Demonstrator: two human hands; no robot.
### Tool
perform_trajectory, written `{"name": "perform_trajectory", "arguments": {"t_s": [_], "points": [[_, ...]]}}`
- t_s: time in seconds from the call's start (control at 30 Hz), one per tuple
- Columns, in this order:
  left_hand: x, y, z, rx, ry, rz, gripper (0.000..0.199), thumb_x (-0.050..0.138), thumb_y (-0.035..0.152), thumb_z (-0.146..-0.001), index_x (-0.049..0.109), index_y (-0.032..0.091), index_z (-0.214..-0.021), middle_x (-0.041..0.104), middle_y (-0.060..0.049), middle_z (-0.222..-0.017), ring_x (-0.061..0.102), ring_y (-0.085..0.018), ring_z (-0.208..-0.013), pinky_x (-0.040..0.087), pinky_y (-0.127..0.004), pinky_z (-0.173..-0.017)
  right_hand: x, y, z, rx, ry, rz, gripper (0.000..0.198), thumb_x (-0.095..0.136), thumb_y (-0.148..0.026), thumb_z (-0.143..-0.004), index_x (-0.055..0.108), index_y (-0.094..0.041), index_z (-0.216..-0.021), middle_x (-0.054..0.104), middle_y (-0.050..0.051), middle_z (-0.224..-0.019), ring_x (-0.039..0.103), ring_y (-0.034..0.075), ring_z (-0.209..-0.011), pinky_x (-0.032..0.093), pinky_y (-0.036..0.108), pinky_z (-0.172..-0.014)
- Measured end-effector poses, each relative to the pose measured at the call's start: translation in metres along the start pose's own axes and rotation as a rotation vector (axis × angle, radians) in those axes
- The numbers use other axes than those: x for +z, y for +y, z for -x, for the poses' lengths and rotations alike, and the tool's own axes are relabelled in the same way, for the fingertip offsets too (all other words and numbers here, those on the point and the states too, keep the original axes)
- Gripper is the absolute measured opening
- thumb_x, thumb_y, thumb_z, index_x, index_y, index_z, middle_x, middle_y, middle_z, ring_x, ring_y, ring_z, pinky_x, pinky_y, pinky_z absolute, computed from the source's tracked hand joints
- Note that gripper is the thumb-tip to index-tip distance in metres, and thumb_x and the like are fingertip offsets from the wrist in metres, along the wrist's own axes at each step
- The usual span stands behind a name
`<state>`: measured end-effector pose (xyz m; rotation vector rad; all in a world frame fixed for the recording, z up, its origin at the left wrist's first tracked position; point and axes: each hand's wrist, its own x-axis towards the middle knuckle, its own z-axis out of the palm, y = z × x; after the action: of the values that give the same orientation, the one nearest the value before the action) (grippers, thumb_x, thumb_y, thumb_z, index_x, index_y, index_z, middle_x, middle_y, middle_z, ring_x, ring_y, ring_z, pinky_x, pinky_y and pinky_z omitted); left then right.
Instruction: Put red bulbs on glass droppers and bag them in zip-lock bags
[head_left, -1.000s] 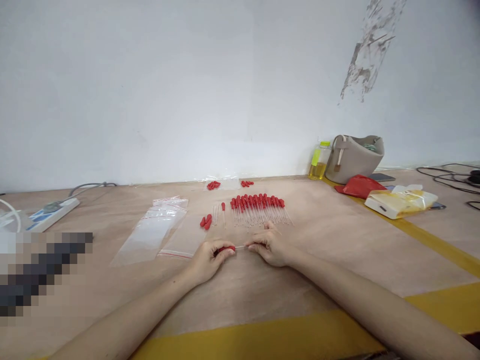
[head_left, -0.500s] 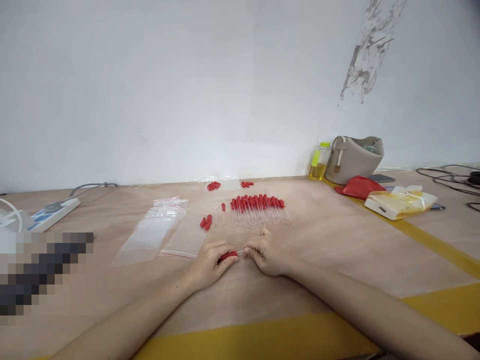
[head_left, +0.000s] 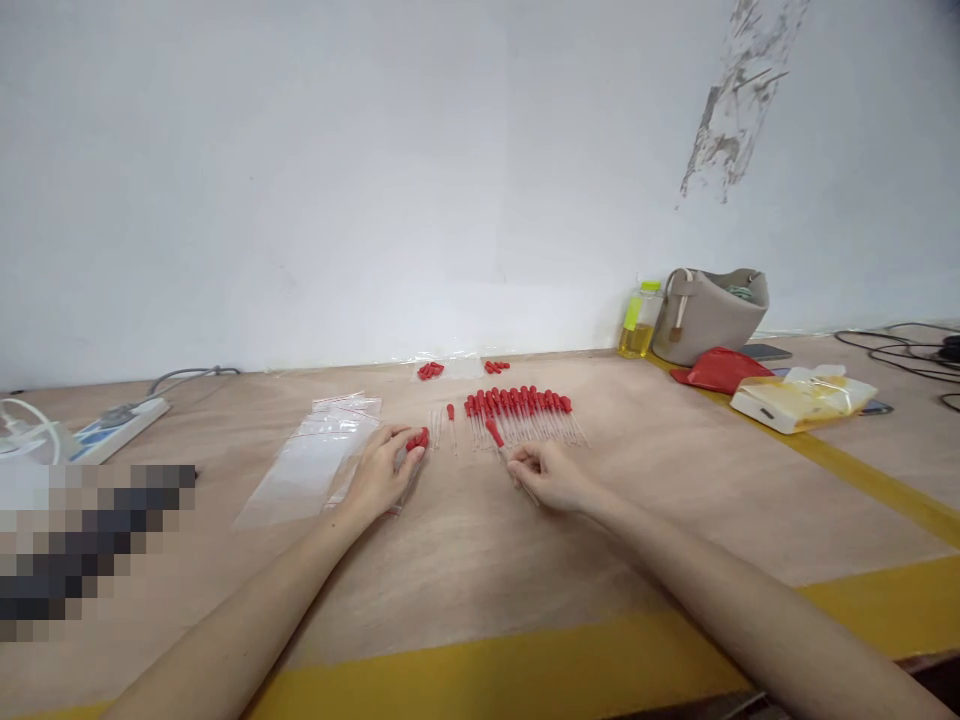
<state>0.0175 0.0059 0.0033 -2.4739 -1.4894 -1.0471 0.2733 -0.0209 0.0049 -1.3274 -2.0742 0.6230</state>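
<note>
While my right hand (head_left: 547, 478) pinches a dropper (head_left: 494, 432) by its clear stem, presumably to leave the red end unsqueezed, that end points away, like the row of droppers (head_left: 519, 402) just beyond. Left hand (head_left: 381, 472): fingers curled about loose red bulbs (head_left: 418, 440) on my worktop (head_left: 465, 590); cannot tell if gripping. Bottle label (head_left: 632, 314) yellow-green; no brand or writing legible.

The left forearm (head_left: 259, 600) and right forearm (head_left: 720, 580) slant forward and inward. The left hand (head_left: 381, 472) arches, thumb opposite the fingers (head_left: 400, 433); the right hand (head_left: 553, 478) curls in a pinch.
</note>
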Motion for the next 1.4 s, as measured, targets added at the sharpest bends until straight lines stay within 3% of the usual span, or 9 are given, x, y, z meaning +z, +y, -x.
{"name": "perform_trajectory", "arguments": {"t_s": [0.07,0.13,0.27,0.37,0.53,0.7,0.93,1.2,1.4], "points": [[0.001,-0.011,-0.002,-0.049,-0.056,-0.065,0.03,0.043,0.03,-0.082,0.056,0.018,-0.106,0.052,-0.008,-0.109,0.049,-0.022,-0.101,0.039,-0.035,-0.088,0.0,0.005,-0.012,0.132,-0.003,-0.142,0.02,0.042,-0.027,-0.078,0.056,-0.014,-0.072,0.064,0.004,-0.065,0.057,0.012,-0.057,0.039,0.022,-0.052],[0.004,-0.017,-0.003,-0.067,-0.135,-0.093,0.034,0.041,0.031,-0.083,0.053,0.019,-0.112,0.048,-0.009,-0.117,0.047,-0.023,-0.106,0.038,-0.036,-0.09,0.0,0.004,-0.025,0.175,0.02,-0.132,0.022,0.044,-0.03,-0.077,0.057,-0.015,-0.066,0.064,0.004,-0.064,0.058,0.013,-0.058,0.039,0.022,-0.053],[0.011,-0.022,-0.003,-0.06,-0.208,-0.048,0.036,0.037,0.03,-0.085,0.052,0.016,-0.115,0.049,-0.01,-0.119,0.046,-0.021,-0.109,0.036,-0.034,-0.093,0.003,-0.012,-0.055,0.183,0.138,0.131,0.023,0.049,-0.031,-0.072,0.06,-0.017,-0.057,0.064,0.004,-0.064,0.059,0.017,-0.068,0.038,0.024,-0.06],[0.011,-0.022,-0.003,-0.064,-0.191,-0.022,0.035,0.039,0.03,-0.084,0.056,0.016,-0.111,0.053,-0.009,-0.115,0.049,-0.02,-0.106,0.037,-0.033,-0.093,0.017,-0.025,-0.079,0.224,0.211,0.306,0.024,0.047,-0.034,-0.073,0.063,-0.019,-0.063,0.066,0.006,-0.074,0.058,0.02,-0.078,0.035,0.031,-0.073],[0.008,-0.02,-0.001,-0.078,-0.153,-0.016,0.032,0.043,0.031,-0.082,0.059,0.018,-0.106,0.059,-0.007,-0.108,0.054,-0.021,-0.099,0.04,-0.032,-0.088,0.046,-0.029,-0.107,0.286,0.206,0.468,0.033,0.039,-0.038,-0.079,0.064,-0.016,-0.078,0.065,0.011,-0.081,0.058,0.023,-0.081,0.026,0.04,-0.082],[0.008,-0.019,-0.001,-0.105,-0.137,-0.02,0.032,0.042,0.032,-0.082,0.059,0.019,-0.105,0.061,-0.006,-0.106,0.055,-0.021,-0.097,0.042,-0.032,-0.084,0.054,-0.024,-0.112,0.301,0.207,0.518,0.04,0.033,-0.04,-0.082,0.063,-0.013,-0.08,0.064,0.014,-0.084,0.058,0.024,-0.081,0.021,0.043,-0.085],[0.009,-0.022,-0.003,-0.118,-0.106,0.001,0.027,0.039,0.025,-0.083,0.062,0.018,-0.095,0.064,-0.006,-0.098,0.058,-0.021,-0.091,0.043,-0.032,-0.08,0.058,-0.033,-0.115,0.212,0.234,0.516,0.029,0.04,-0.033,-0.078,0.062,-0.015,-0.084,0.065,0.011,-0.082,0.058,0.022,-0.08,0.023,0.039,-0.082],[0.01,-0.024,-0.001,-0.078,-0.061,-0.013,0.018,0.042,0.017,-0.078,0.059,0.02,-0.083,0.061,-0.004,-0.088,0.056,-0.019,-0.082,0.043,-0.03,-0.073,0.069,-0.056,-0.139,0.303,0.086,0.474,0.025,0.049,-0.027,-0.072,0.063,-0.014,-0.088,0.063,0.015,-0.093,0.058,0.024,-0.086,0.024,0.039,-0.083],[0.009,-0.025,0.002,-0.085,-0.067,-0.094,0.027,0.042,0.01,-0.074,0.049,0.019,-0.098,0.057,-0.004,-0.091,0.055,-0.019,-0.082,0.043,-0.029,-0.069,0.074,-0.064,-0.149,0.331,0.05,0.45,0.024,0.054,-0.022,-0.07,0.063,-0.014,-0.09,0.063,0.017,-0.094,0.056,0.026,-0.092,0.022,0.042,-0.085]]}}
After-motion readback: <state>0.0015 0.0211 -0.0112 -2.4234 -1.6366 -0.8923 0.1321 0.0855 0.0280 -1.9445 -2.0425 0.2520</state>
